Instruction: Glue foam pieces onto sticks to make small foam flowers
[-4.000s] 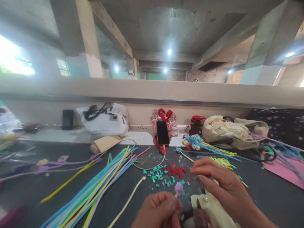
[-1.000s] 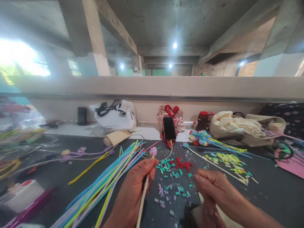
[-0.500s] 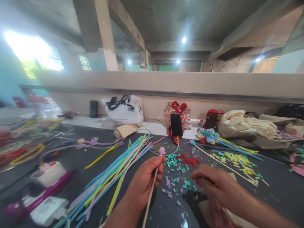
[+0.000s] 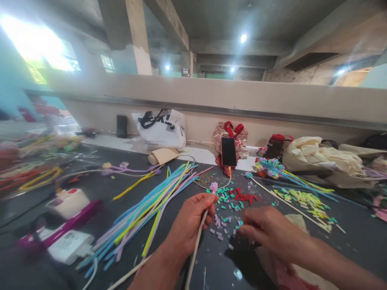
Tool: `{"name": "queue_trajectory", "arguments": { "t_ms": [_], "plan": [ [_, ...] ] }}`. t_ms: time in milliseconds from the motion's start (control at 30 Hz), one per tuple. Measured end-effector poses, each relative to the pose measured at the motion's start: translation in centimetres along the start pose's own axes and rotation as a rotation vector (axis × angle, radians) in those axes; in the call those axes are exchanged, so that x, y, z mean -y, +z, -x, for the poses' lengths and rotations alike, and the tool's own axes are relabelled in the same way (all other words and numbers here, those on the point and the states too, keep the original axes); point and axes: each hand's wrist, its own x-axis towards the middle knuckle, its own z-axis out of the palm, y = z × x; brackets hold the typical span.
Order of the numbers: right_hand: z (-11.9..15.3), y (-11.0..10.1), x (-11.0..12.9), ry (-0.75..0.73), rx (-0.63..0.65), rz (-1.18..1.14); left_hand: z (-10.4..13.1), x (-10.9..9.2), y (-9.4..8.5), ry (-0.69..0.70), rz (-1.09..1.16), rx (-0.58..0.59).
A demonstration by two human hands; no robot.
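My left hand [image 4: 198, 211] pinches a cream stem [image 4: 197, 245] just below its top, where a small lilac flower head [image 4: 214, 186] stands above my thumb. To the right, my right hand [image 4: 267, 225] hovers over the table with its fingers curled together; whatever lies between the fingertips is hidden. Small cut lilac pieces [image 4: 218, 233] are scattered between the two hands. Behind them lie teal pieces [image 4: 223, 196] and a little heap of red pieces [image 4: 244, 196].
Long fuzzy sticks [image 4: 145, 209] spread left of my left hand. A phone [image 4: 229, 152] leans on a patterned bag [image 4: 242, 135]. Yellow-green pieces [image 4: 305, 199], a finished-looking flower bunch [image 4: 269, 167] and a cream stem [image 4: 290, 204] lie right. A power strip [image 4: 68, 203] and charger [image 4: 71, 245] sit left.
My right hand has shifted slightly left, toward the scattered pieces. My left hand keeps its pinch on the stem. The whole view has tipped down and moved slightly.
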Motion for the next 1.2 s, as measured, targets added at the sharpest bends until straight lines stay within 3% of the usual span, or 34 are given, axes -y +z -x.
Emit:
{"name": "queue_trajectory", "arguments": {
  "t_ms": [467,733,900,1000,1200],
  "plan": [
    [-0.9,1.2,0.4,-0.148,0.051,0.087,0.3,0.1,0.1,0.026,-0.030,0.065],
    [-2.5,3.7,2.2,-0.282,0.031,0.385,0.2,0.3,0.1,0.041,-0.055,0.080],
    [-3.5,4.7,2.2,-0.297,0.033,0.378,0.5,0.2,0.3,0.029,-0.064,0.065],
    [-3.6,3.7,1.9,-0.244,-0.008,0.298,0.5,0.2,0.3,0.017,-0.072,0.064],
    [-2.5,-1.0,0.1,-0.085,-0.099,0.081,0.4,0.1,0.4,0.005,-0.047,0.064]
  ]
}}
